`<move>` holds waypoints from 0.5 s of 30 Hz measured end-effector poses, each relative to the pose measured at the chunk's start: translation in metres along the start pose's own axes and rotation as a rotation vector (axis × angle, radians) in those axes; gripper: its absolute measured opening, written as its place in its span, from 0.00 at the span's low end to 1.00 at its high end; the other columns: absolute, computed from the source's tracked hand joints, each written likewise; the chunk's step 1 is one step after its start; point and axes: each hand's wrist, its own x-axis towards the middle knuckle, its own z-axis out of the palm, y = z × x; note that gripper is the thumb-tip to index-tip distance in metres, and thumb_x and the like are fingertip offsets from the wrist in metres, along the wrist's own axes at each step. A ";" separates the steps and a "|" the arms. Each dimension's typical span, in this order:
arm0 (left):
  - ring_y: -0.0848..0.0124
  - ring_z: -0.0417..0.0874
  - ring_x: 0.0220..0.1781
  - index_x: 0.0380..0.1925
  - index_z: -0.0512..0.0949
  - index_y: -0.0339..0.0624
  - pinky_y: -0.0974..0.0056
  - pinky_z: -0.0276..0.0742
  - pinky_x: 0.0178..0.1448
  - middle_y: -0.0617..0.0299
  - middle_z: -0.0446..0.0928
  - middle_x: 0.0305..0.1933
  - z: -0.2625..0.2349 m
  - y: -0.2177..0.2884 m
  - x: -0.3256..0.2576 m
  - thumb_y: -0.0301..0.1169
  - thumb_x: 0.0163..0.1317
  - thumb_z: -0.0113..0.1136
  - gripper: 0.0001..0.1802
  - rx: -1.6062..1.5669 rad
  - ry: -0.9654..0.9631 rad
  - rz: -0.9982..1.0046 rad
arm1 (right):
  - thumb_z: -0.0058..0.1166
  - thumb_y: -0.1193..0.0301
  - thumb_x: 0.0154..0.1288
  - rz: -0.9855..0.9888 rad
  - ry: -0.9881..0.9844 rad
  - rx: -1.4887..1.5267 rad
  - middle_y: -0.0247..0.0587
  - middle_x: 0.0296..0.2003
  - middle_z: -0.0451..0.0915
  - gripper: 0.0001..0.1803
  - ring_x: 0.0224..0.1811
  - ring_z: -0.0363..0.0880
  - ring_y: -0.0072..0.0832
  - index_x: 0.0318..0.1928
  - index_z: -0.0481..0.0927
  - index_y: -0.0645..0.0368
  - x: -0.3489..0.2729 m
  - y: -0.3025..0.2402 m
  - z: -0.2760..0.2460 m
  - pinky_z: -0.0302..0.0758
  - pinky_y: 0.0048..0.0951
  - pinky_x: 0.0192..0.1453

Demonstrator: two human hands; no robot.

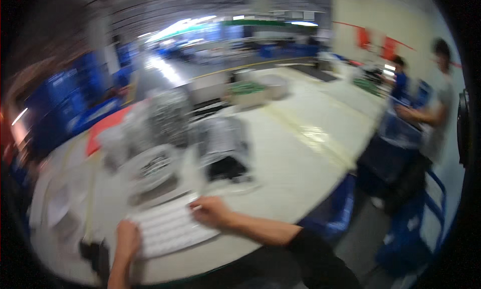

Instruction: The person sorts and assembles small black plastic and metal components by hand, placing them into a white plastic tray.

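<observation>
A white tray [170, 228] with rows of shallow pockets lies at the table's near edge. My left hand [129, 237] is closed at the tray's left edge, thumb side toward it. My right hand [211, 212] is over the tray's far right corner with its fingers pinched together. Something small and pale shows at those fingertips, too blurred to name. Just beyond the tray stands a round whitish container [153, 169] with small metallic-looking pieces in it. Right of that is a clear plastic bag [220, 138] with black pieces [228, 169] at its mouth.
Bulging clear bags [170, 116] and a red sheet [106, 131] are at the left. Boxes, one holding green pieces [247, 87], stand farther back on the pale table [295, 163]. A blue bin [330, 209] is at its right edge. Two people [438, 108] work at the right.
</observation>
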 end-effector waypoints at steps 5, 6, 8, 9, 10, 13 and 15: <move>0.67 0.82 0.28 0.24 0.81 0.35 0.66 0.76 0.34 0.55 0.80 0.25 0.063 -0.049 -0.004 0.28 0.54 0.59 0.08 0.409 0.323 0.237 | 0.57 0.73 0.55 0.038 -0.009 0.010 0.44 0.26 0.78 0.07 0.24 0.77 0.38 0.36 0.80 0.58 0.014 -0.020 -0.014 0.73 0.34 0.29; 0.66 0.81 0.29 0.25 0.80 0.36 0.65 0.74 0.34 0.56 0.80 0.26 0.045 -0.033 0.002 0.30 0.55 0.57 0.08 0.251 0.238 0.170 | 0.57 0.72 0.56 0.038 0.006 0.003 0.44 0.26 0.78 0.07 0.24 0.77 0.37 0.36 0.80 0.59 0.010 -0.019 -0.022 0.72 0.34 0.28; 0.64 0.78 0.30 0.28 0.77 0.37 0.62 0.71 0.34 0.58 0.78 0.28 0.003 -0.005 0.002 0.33 0.58 0.54 0.10 -0.040 0.049 0.023 | 0.56 0.71 0.57 0.033 0.043 -0.015 0.44 0.26 0.78 0.07 0.24 0.77 0.37 0.35 0.80 0.59 0.007 -0.017 -0.022 0.72 0.34 0.28; 0.63 0.77 0.31 0.30 0.75 0.38 0.60 0.69 0.34 0.59 0.77 0.29 -0.013 0.006 0.000 0.34 0.60 0.52 0.10 -0.184 -0.049 -0.065 | 0.56 0.71 0.57 0.014 0.050 -0.017 0.45 0.26 0.78 0.07 0.24 0.77 0.37 0.35 0.80 0.59 0.006 -0.014 -0.020 0.72 0.34 0.28; 0.63 0.76 0.32 0.31 0.74 0.39 0.58 0.67 0.34 0.59 0.77 0.30 -0.021 0.010 0.001 0.36 0.62 0.50 0.11 -0.325 -0.149 -0.154 | 0.56 0.71 0.57 -0.007 0.055 -0.016 0.45 0.26 0.78 0.07 0.24 0.77 0.37 0.35 0.80 0.60 0.006 -0.014 -0.018 0.72 0.34 0.28; 0.64 0.75 0.20 0.30 0.74 0.38 0.59 0.69 0.25 0.61 0.74 0.18 0.017 -0.040 -0.002 0.33 0.57 0.52 0.09 -0.460 0.128 -0.127 | 0.56 0.71 0.58 0.030 0.032 0.025 0.46 0.27 0.78 0.07 0.24 0.77 0.37 0.34 0.80 0.60 0.012 -0.020 -0.017 0.72 0.34 0.28; 0.66 0.75 0.20 0.32 0.74 0.38 0.62 0.69 0.24 0.59 0.76 0.19 0.011 -0.042 -0.003 0.32 0.58 0.52 0.08 -0.670 0.009 -0.393 | 0.56 0.71 0.57 0.018 0.049 0.040 0.45 0.27 0.78 0.07 0.24 0.77 0.37 0.34 0.80 0.61 0.013 -0.024 -0.017 0.72 0.34 0.28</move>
